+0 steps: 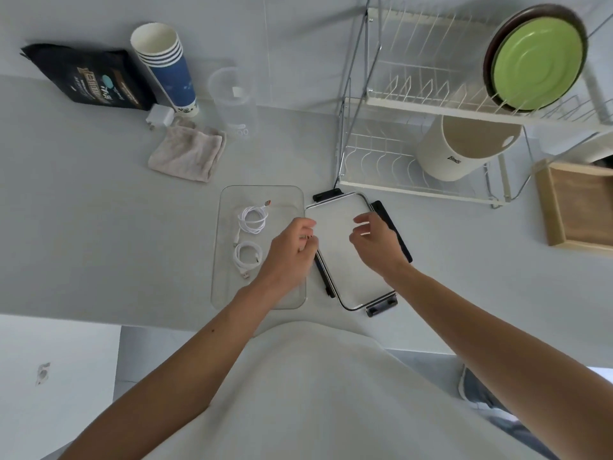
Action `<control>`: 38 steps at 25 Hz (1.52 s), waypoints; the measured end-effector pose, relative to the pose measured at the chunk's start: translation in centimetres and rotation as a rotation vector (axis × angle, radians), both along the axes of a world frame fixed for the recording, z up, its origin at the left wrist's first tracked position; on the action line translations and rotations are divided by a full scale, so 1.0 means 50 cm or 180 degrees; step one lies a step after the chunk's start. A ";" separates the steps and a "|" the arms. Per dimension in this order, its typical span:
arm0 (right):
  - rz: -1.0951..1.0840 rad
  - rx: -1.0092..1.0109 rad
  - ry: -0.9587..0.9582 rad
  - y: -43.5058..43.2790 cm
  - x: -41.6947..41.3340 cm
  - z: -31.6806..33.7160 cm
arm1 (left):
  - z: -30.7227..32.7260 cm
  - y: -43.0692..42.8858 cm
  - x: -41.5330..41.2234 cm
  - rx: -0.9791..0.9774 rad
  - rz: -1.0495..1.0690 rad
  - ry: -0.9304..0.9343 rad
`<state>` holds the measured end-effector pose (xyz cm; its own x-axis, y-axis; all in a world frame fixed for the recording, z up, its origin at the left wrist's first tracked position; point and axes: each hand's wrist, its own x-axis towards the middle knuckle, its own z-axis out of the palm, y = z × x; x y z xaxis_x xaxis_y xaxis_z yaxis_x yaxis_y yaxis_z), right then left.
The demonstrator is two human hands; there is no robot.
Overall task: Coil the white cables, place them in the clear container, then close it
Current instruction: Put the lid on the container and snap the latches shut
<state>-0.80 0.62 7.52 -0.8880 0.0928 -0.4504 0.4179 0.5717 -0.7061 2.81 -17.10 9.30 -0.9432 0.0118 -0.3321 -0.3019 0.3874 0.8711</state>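
The clear container [232, 194] lies open on the white counter. Two coiled white cables rest inside it: one coil [253, 219] with an orange-tipped plug at the far end, the other coil [248, 256] nearer me. To its right lies the lid [335, 227], clear with black clasps on its edges. My left hand [292, 254] hovers over the container's right edge and the lid's left edge, fingers curled, seemingly touching that lid edge. Over the lid's right side my right hand [376, 244] has its fingers bent and apart, and whether it touches the lid is unclear.
A two-tier dish rack [431, 104] with a green plate [537, 61] and a white jug stands at the right. A wooden tray [577, 207] sits far right. A folded cloth [187, 152], a white charger, paper cups [166, 64], a clear cup and a black bag are at the back left.
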 end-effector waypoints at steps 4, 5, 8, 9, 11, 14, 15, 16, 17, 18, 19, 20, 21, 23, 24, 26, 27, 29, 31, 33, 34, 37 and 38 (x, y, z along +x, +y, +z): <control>0.0151 0.0419 -0.0021 0.091 -0.032 -0.029 | -0.014 0.088 -0.006 0.0067 -0.0077 -0.0334; 0.0216 0.0491 -0.0077 0.111 -0.038 -0.037 | -0.021 0.108 -0.005 0.0056 -0.0057 -0.0442; 0.0382 0.0603 -0.0302 0.153 -0.057 -0.061 | -0.043 0.149 -0.003 -0.0108 0.0023 -0.0754; 0.0421 0.0654 -0.0353 0.163 -0.062 -0.068 | -0.052 0.158 -0.002 -0.0094 0.0119 -0.0923; 0.0483 0.0763 -0.0412 0.181 -0.068 -0.085 | -0.074 0.174 -0.001 -0.0049 0.0299 -0.1160; 0.0534 0.0818 -0.0554 0.191 -0.066 -0.108 | -0.102 0.182 -0.002 0.0064 0.0627 -0.1483; 0.0568 0.0829 -0.0571 0.194 -0.062 -0.117 | -0.109 0.183 -0.003 0.0150 0.0753 -0.1575; 0.0579 0.0836 -0.0586 0.196 -0.058 -0.125 | -0.113 0.185 -0.005 0.0204 0.0842 -0.1641; 0.0563 0.0821 -0.0594 0.197 -0.056 -0.130 | -0.119 0.186 -0.007 0.0233 0.0912 -0.1703; 0.0521 0.0799 -0.0591 0.198 -0.056 -0.133 | -0.122 0.187 -0.009 0.0248 0.0961 -0.1773; 0.0485 0.0791 -0.0570 0.198 -0.056 -0.133 | -0.129 0.188 -0.010 0.0284 0.1020 -0.1835; 0.0479 0.0798 -0.0545 0.197 -0.057 -0.133 | -0.135 0.190 -0.011 0.0311 0.1088 -0.1873; 0.0498 0.0823 -0.0530 0.196 -0.058 -0.134 | -0.141 0.190 -0.011 0.0341 0.1156 -0.1908; 0.0529 0.0851 -0.0495 0.197 -0.057 -0.135 | -0.150 0.189 -0.013 0.0325 0.1269 -0.1939; 0.0512 0.0832 -0.0474 0.199 -0.057 -0.136 | -0.152 0.188 -0.014 0.0308 0.1308 -0.1948; 0.0446 0.0735 -0.0463 0.205 -0.054 -0.134 | -0.159 0.184 -0.014 0.0272 0.1385 -0.1960; 0.0418 0.0666 -0.0476 0.208 -0.053 -0.133 | -0.164 0.182 -0.013 0.0245 0.1408 -0.1969; 0.0371 0.0579 -0.0511 0.215 -0.050 -0.127 | -0.170 0.178 -0.010 0.0175 0.1427 -0.1965; 0.0356 0.0562 -0.0543 0.219 -0.045 -0.121 | -0.180 0.174 -0.004 0.0135 0.1454 -0.1966; 0.0365 0.0552 -0.0552 0.223 -0.037 -0.117 | -0.187 0.172 0.007 0.0208 0.1516 -0.1984; 0.0362 0.0543 -0.0553 0.224 -0.032 -0.115 | -0.189 0.173 0.013 0.0216 0.1526 -0.1996; 0.0288 0.0486 -0.0551 0.229 -0.018 -0.112 | -0.197 0.179 0.029 0.0078 0.1567 -0.1869; 0.0273 0.0450 -0.0568 0.230 -0.013 -0.111 | -0.196 0.181 0.033 -0.0003 0.1560 -0.1798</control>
<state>-1.45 12.10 1.97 -0.8029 0.0936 -0.5887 0.4744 0.6984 -0.5359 4.45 -8.06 -0.47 -0.5260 -0.3666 -0.7674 -0.8416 0.0941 0.5319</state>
